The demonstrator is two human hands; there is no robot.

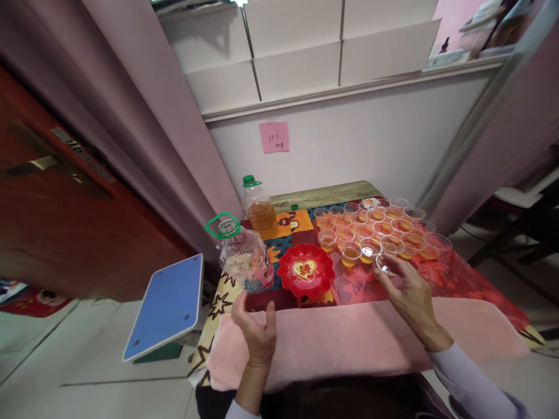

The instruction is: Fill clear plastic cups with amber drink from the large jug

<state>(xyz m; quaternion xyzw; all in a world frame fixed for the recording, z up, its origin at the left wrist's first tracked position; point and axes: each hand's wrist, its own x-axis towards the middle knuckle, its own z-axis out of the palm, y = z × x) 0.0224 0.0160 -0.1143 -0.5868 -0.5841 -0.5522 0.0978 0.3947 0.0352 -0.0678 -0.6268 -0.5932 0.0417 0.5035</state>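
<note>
My right hand (408, 294) grips a clear plastic cup (383, 263) at the front of the cup rows, thumb and fingers around its side; how much it holds is partly hidden. Rows of similar cups (350, 254) with amber liquid spread over the right half of the table. My left hand (257, 329) is held above the pink towel (332, 337), fingers apart and holding nothing. Just beyond it stands a clear jug (244, 256) with a green handle and no cap. A scalloped red dish (306, 270) with a gold heart sits between the hands.
Behind stands a second jug (262, 216), green-capped and partly filled with amber liquid. A small green cap (294, 207) lies on the table's back part. A pink note (274, 137) is on the wall. To the left are a blue-topped stool (168, 305) and a reddish door (65, 233).
</note>
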